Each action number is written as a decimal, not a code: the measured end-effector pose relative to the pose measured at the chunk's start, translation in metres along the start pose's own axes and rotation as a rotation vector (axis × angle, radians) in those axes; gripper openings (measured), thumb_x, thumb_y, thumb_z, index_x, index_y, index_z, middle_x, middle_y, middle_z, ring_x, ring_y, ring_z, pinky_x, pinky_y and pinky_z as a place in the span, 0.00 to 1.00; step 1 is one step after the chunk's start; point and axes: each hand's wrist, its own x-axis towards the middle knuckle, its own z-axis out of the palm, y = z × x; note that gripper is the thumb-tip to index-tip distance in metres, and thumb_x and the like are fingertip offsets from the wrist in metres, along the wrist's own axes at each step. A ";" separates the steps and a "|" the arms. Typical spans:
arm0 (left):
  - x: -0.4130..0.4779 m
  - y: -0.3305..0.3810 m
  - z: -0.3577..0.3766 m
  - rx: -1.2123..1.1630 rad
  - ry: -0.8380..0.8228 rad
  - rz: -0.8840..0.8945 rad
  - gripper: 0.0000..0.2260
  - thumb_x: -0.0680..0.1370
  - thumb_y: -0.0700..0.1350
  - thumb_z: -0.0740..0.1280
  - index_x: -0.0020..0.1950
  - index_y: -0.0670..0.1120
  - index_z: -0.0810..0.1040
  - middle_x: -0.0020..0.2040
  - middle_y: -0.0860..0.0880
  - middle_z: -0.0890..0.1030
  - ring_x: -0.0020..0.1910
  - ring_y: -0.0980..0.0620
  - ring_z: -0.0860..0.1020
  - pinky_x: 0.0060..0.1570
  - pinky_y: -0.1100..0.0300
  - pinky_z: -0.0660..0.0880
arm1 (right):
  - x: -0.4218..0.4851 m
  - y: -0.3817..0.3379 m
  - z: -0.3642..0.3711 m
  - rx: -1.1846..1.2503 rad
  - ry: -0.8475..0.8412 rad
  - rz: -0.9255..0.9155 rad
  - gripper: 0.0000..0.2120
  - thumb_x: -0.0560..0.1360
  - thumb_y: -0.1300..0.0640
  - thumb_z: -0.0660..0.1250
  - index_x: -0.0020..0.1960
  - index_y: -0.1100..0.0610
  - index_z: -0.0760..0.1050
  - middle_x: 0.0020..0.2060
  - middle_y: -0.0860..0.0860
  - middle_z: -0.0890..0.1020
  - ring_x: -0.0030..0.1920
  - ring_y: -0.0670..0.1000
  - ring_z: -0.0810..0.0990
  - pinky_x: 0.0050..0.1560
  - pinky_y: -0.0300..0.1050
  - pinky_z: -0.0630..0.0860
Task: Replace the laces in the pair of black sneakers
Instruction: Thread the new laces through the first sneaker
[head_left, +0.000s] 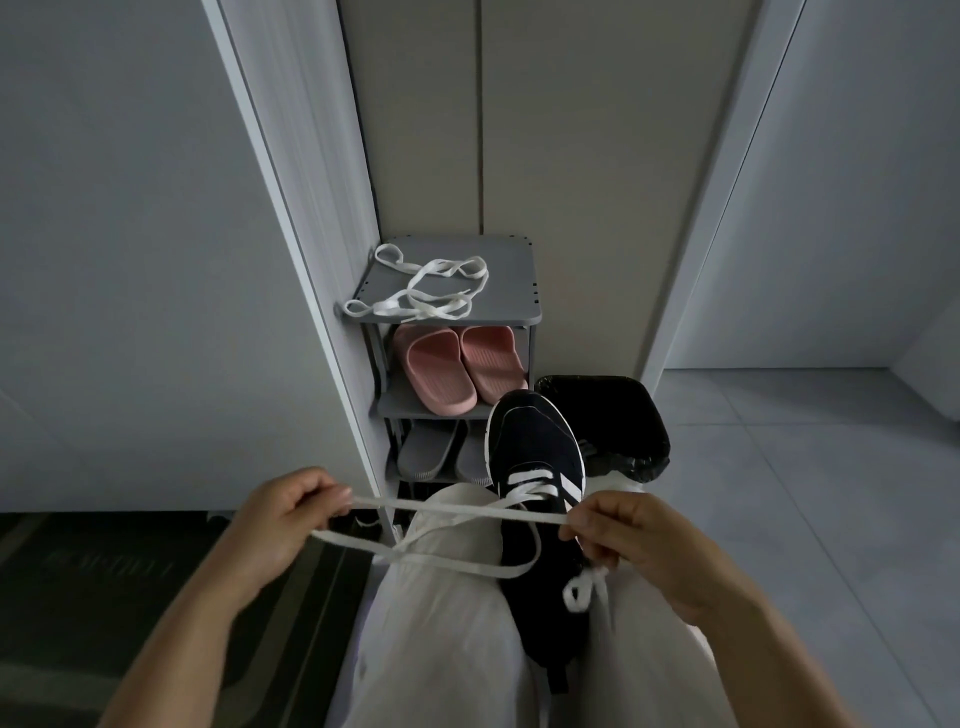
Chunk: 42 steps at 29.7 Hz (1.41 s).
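Note:
A black sneaker (535, 447) with white stripes and a white sole edge lies between my knees, toe pointing away. A white lace (457, 512) runs from its lower eyelets and stretches across my lap. My left hand (283, 519) pinches one end of the lace at the left. My right hand (631, 535) pinches the other end close to the sneaker's right side. Part of the lace loops over my left thigh, and a short coil of it hangs below my right hand. Another white lace (421, 291) lies tangled on top of the grey shoe rack (514, 291).
The rack stands against a tall white cabinet (291, 218) and holds pink slippers (457, 366) and grey slippers (431, 452) on lower shelves. A bin with a black bag (623, 421) stands right of the rack. A dark doormat (119, 577) lies at left; grey floor tiles at right.

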 end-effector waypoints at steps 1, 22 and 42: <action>0.001 -0.008 -0.007 0.045 -0.009 -0.009 0.07 0.77 0.43 0.63 0.41 0.45 0.78 0.39 0.46 0.79 0.42 0.49 0.77 0.40 0.62 0.70 | 0.000 0.001 -0.001 -0.006 0.010 0.008 0.11 0.76 0.58 0.65 0.37 0.56 0.81 0.27 0.49 0.74 0.31 0.46 0.70 0.37 0.36 0.68; -0.015 0.022 0.027 -0.077 -0.194 0.057 0.06 0.77 0.43 0.64 0.41 0.46 0.78 0.31 0.57 0.80 0.30 0.63 0.76 0.38 0.65 0.71 | -0.003 -0.001 0.003 -0.168 0.060 -0.058 0.11 0.76 0.54 0.65 0.37 0.51 0.81 0.24 0.46 0.75 0.29 0.43 0.70 0.38 0.38 0.68; -0.019 0.041 0.091 -0.161 -0.322 0.155 0.04 0.74 0.44 0.70 0.47 0.52 0.79 0.42 0.52 0.82 0.39 0.56 0.78 0.42 0.65 0.74 | 0.013 0.001 0.046 -0.236 0.001 0.018 0.11 0.75 0.54 0.66 0.34 0.51 0.76 0.22 0.45 0.76 0.25 0.42 0.72 0.31 0.35 0.69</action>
